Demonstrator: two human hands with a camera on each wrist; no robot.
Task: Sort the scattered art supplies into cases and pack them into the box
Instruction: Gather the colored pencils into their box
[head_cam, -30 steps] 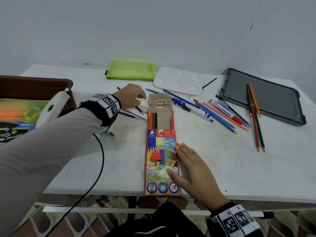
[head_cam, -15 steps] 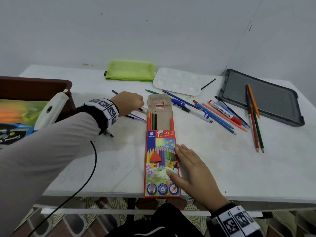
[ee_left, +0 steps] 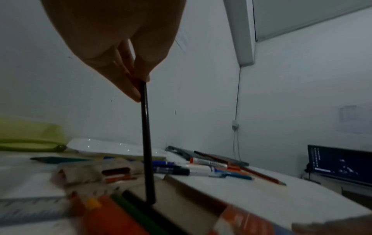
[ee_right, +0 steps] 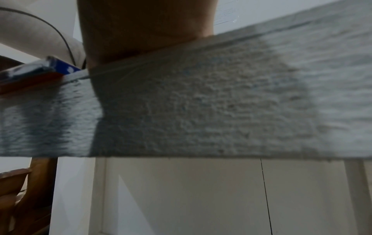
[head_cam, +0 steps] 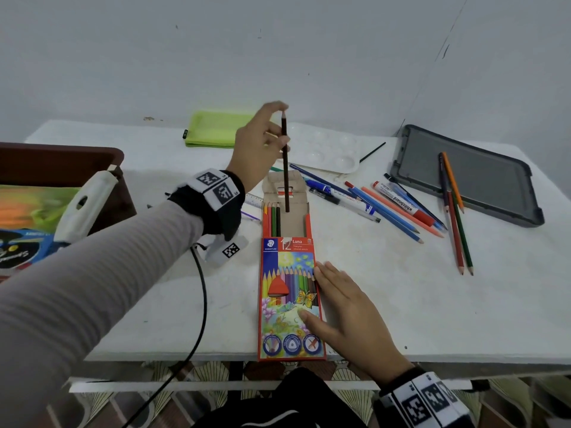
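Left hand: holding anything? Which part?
Yes. The left hand pinches a dark pencil near its upper end, upright, lower end at the open pencil case. The right hand only presses the case.

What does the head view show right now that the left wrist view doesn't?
Only the head view shows the right hand lying flat on the printed front of the red cardboard pencil box, and the brown bin at the left.

Only the left wrist view shows a dark monitor past the table.

Both show the left hand pinching the dark brown pencil upright, its lower end at the box's open tray.
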